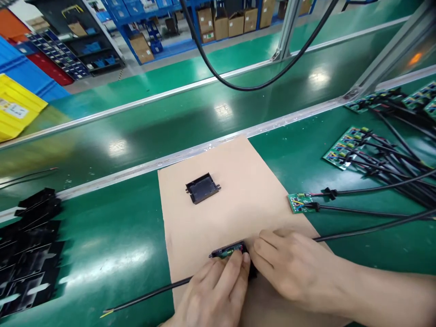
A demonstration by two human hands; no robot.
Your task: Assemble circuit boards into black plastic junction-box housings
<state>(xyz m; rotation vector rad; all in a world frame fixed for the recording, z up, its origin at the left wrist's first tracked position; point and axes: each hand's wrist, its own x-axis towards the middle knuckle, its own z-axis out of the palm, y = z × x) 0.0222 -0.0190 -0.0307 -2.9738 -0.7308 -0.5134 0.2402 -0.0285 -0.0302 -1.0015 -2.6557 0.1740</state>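
A small black plastic case with a green circuit board inside lies at the near part of the cardboard sheet. My left hand is closed at its near side, fingertips pressed against the board and case. At the case's right end, my right hand is closed with fingers bunched, hiding that end. A black cable runs off to the right from behind my right hand. Another black cable with stripped wire ends comes out left of my left hand. Farther up the sheet sits a second black case, open side up.
Two circuit boards with cables overlap the sheet's right edge. Bundled wired boards lie farther right. Several black cases are piled at left. A metal rail borders the green bench, and a black cable hangs in a loop above.
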